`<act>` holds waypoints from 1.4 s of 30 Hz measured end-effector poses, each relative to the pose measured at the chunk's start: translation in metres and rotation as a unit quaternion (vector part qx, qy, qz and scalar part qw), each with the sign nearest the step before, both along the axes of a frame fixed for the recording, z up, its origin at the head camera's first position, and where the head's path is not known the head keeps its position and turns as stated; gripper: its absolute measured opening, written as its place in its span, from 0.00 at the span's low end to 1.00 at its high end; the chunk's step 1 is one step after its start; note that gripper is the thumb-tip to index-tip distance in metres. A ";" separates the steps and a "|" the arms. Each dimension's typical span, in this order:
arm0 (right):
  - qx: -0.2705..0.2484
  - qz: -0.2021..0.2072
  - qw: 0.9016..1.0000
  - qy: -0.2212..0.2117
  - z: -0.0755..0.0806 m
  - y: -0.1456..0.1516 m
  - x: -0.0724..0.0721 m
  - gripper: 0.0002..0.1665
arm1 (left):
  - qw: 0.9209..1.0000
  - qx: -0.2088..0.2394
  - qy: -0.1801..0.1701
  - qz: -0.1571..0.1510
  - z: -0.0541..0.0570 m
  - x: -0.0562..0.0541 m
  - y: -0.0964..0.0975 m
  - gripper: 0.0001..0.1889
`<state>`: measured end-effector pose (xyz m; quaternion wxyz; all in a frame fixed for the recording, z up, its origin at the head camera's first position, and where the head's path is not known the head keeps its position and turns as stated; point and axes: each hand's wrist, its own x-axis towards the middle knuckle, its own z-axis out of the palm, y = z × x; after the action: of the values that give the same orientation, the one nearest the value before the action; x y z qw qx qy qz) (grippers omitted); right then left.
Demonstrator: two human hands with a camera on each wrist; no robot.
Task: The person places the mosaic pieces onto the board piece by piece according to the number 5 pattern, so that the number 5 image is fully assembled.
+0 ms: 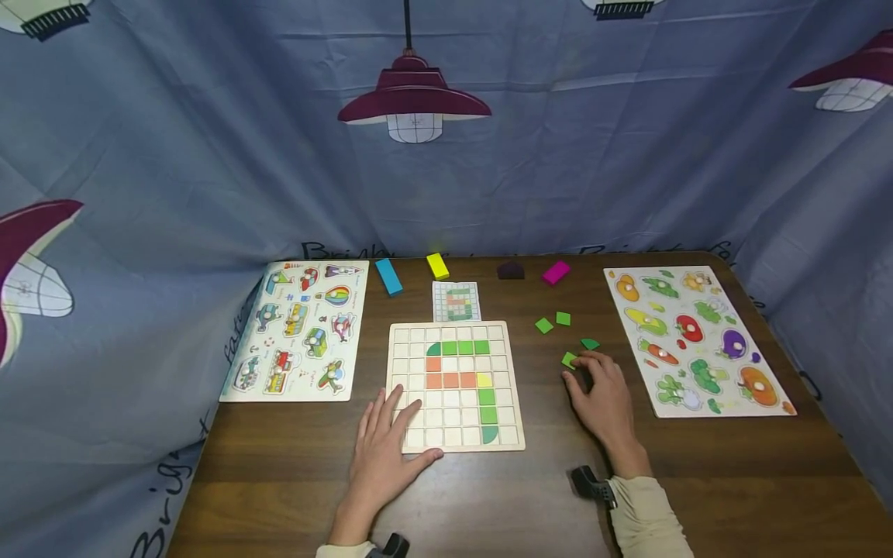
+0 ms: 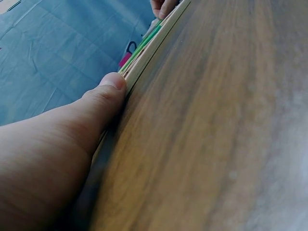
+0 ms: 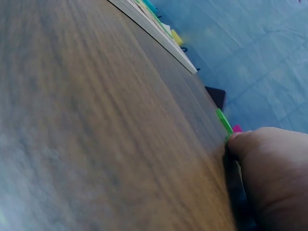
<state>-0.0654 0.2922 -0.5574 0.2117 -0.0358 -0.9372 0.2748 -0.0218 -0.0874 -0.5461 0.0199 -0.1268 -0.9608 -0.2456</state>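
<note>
My left hand point(image 1: 382, 449) rests spread over the lower left corner of the white grid board point(image 1: 456, 463), fingers on its squares. In the left wrist view the thumb point(image 2: 108, 89) lies along the board's edge. Set in the grid are green, orange and yellow tiles, with rounded green ones at both ends of the pattern. Right of the board, my right hand point(image 1: 605, 399) has its fingers bent and its thumb and index fingertips at a green square tile point(image 1: 568, 359). In the right wrist view the fingertip overlaps the end of a green tile point(image 3: 223, 120).
A rounded green tile point(image 1: 589, 343) and two green squares point(image 1: 544, 325) lie nearby. Behind the board is a pattern card point(image 1: 456, 287), with blue point(image 1: 388, 277), yellow point(image 1: 437, 266), dark point(image 1: 511, 270) and magenta point(image 1: 556, 272) blocks. Picture boards stand left point(image 1: 240, 333) and right point(image 1: 670, 387).
</note>
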 end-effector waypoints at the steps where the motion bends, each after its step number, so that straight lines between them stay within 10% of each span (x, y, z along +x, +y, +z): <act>1: 0.004 0.000 1.000 -0.004 0.000 0.000 0.000 0.15 | 1.000 0.000 0.008 0.000 0.000 0.000 0.000 0.45; 19: 0.006 0.057 0.998 0.031 0.003 -0.015 0.006 0.14 | 1.000 -0.006 -0.004 0.007 0.000 0.001 -0.001 0.46; 29: -0.012 0.317 0.947 0.059 0.007 -0.101 0.045 0.12 | 1.000 -0.008 0.012 0.004 -0.001 0.001 0.001 0.45; 42: 0.055 0.325 0.942 0.065 0.007 -0.119 0.050 0.08 | 1.000 0.003 0.028 -0.002 -0.001 0.001 0.000 0.45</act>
<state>-0.0158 0.1731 -0.5508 0.1725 0.3002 -0.8957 0.2789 -0.0206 -0.0869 -0.5466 0.0463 -0.1352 -0.9590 -0.2447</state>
